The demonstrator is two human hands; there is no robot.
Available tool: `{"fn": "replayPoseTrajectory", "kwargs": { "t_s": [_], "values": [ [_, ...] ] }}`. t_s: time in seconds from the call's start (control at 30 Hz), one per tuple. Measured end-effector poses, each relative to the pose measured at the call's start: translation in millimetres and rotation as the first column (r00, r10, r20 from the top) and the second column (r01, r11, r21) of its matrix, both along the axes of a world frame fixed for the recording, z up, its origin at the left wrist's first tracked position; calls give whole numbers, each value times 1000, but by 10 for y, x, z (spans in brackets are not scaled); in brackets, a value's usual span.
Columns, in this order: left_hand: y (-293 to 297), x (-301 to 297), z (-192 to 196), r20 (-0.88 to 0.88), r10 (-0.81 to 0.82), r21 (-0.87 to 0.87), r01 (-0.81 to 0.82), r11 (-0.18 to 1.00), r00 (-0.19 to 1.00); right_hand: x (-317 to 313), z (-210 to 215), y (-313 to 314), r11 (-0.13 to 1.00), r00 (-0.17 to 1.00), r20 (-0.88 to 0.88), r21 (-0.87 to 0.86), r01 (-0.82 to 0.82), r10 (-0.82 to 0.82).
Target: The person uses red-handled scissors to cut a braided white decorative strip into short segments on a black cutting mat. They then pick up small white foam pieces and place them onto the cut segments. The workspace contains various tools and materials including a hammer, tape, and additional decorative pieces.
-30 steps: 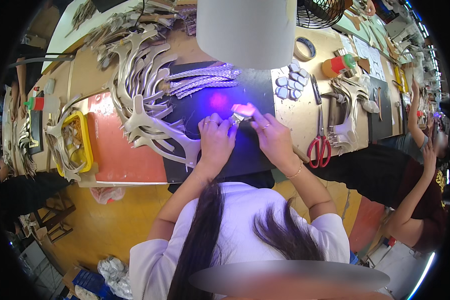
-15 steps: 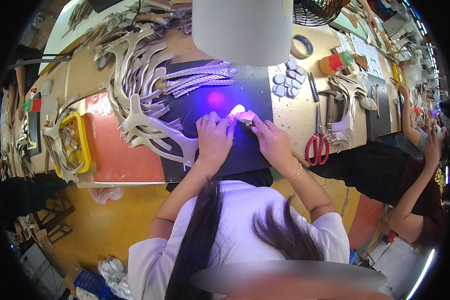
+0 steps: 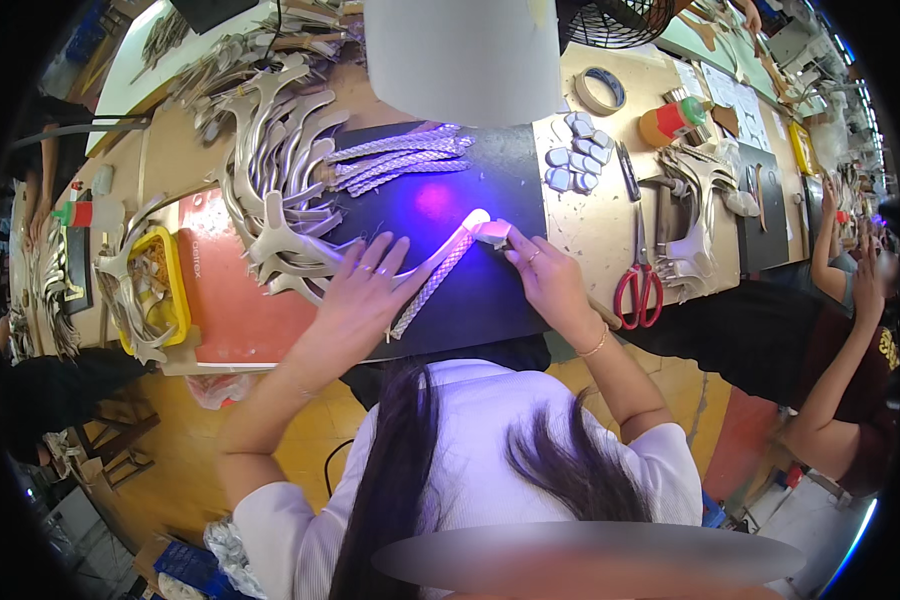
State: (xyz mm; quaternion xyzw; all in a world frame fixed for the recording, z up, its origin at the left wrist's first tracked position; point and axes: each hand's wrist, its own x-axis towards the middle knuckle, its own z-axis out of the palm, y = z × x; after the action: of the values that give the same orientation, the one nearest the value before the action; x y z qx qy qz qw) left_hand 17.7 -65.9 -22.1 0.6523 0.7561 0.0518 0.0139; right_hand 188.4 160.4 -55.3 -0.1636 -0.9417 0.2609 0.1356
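A braided strap [image 3: 437, 284] with a smooth rounded end lies slanted on the black mat [image 3: 495, 290], that end glowing under violet light. My right hand [image 3: 552, 278] pinches a small pale piece [image 3: 493, 235] just right of the rounded end; whether they touch, I cannot tell. My left hand [image 3: 362, 290] is open, fingers spread over the edge of a heap of silvery Y-shaped shoe straps [image 3: 288, 235]. Its thumb side lies close to the braided strap. More braided straps [image 3: 400, 160] lie together at the back of the mat.
A white cylindrical lamp housing [image 3: 460, 60] hangs over the far side. To the right are small rounded grey pieces [image 3: 578, 152], red-handled scissors [image 3: 638, 295], a tape roll [image 3: 600, 90] and a glue bottle [image 3: 672, 122]. A yellow basket [image 3: 178, 290] stands left. Other people work at both sides.
My left hand has let go near the rounded end and moved left with fingers spreading, uncovering the braided strap. My right hand keeps its pinch in nearly the same spot.
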Motion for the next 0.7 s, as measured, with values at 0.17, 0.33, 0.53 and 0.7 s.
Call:
{"fn": "replayPoseTrajectory", "kwargs": {
  "t_s": [0.17, 0.33, 0.53, 0.7],
  "values": [
    [-131, -264, 63, -56, -261, -114, 254, 961, 964, 38, 24, 44, 979, 995, -70, -197, 60, -75],
    [45, -307, 409, -82, -295, 63, 300, 952, 952, 189, 194, 138, 951, 976, -129, -279, 132, -173],
    [-119, -336, 831, 767, 24, 196, -270, 943, 642, 301, 294, 280, 943, 956, -159, -267, 197, -245],
    [-102, -437, 200, 921, 279, -371, -392, 842, -272, 297, 258, 209, 941, 953, -169, -277, 197, -249]
  ]
}}
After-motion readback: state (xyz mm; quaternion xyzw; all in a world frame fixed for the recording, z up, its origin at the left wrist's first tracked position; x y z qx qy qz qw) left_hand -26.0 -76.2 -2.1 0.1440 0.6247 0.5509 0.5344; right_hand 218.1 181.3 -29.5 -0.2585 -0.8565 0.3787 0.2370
